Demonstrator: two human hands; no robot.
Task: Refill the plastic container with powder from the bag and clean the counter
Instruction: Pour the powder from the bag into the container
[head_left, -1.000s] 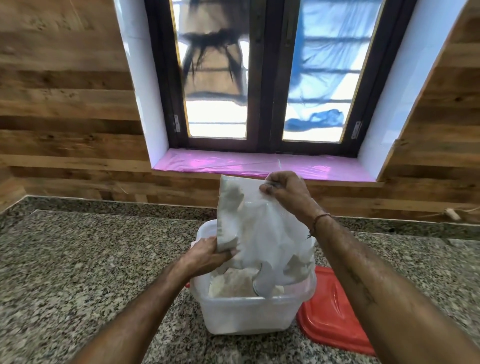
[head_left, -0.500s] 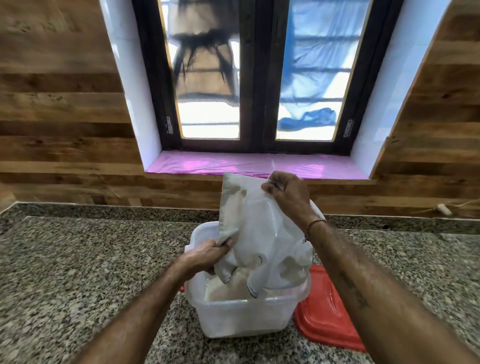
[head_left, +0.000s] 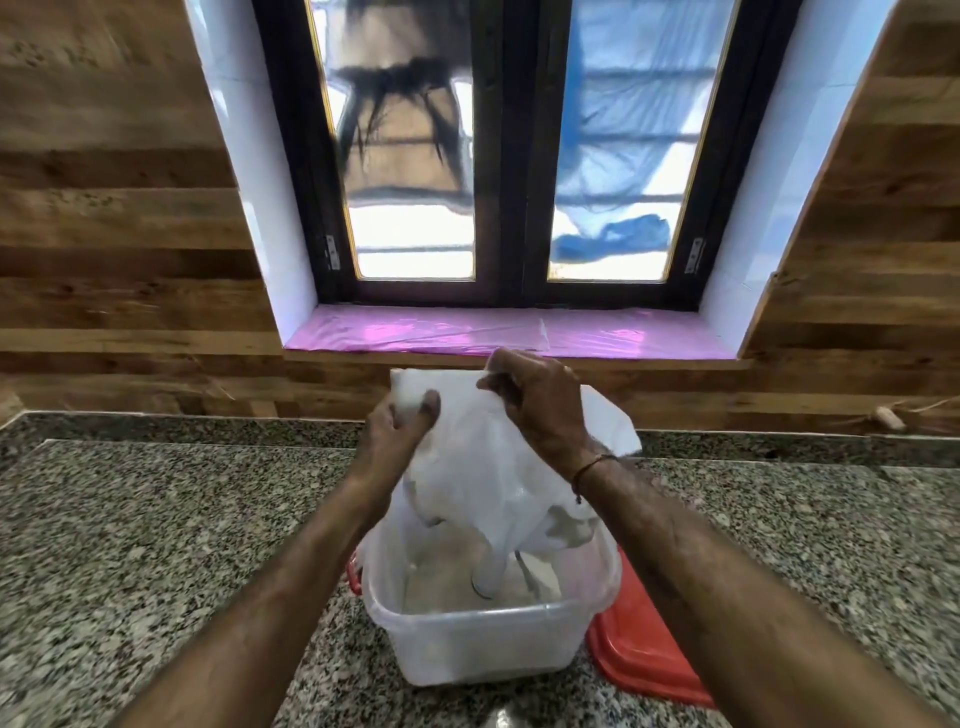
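Observation:
A white plastic bag (head_left: 483, 467) hangs upside down over a translucent plastic container (head_left: 488, 644) on the granite counter (head_left: 156, 545). My left hand (head_left: 397, 431) pinches the bag's upper left corner. My right hand (head_left: 540, 410) grips the upper right corner at about the same height. The bag's open mouth dangles inside the container, where pale powder (head_left: 447, 587) covers the bottom. The bag hides the container's far wall.
A red lid (head_left: 639, 649) lies flat on the counter, partly under the container's right side. Behind the counter rise a wooden wall and a window with a pink-lined sill (head_left: 493, 332). A small pale object (head_left: 891, 418) sits at the far right by the wall.
My left hand has moved up from the bag's lower edge to its upper left corner. The bag hangs lifted and stretched taller above the container.

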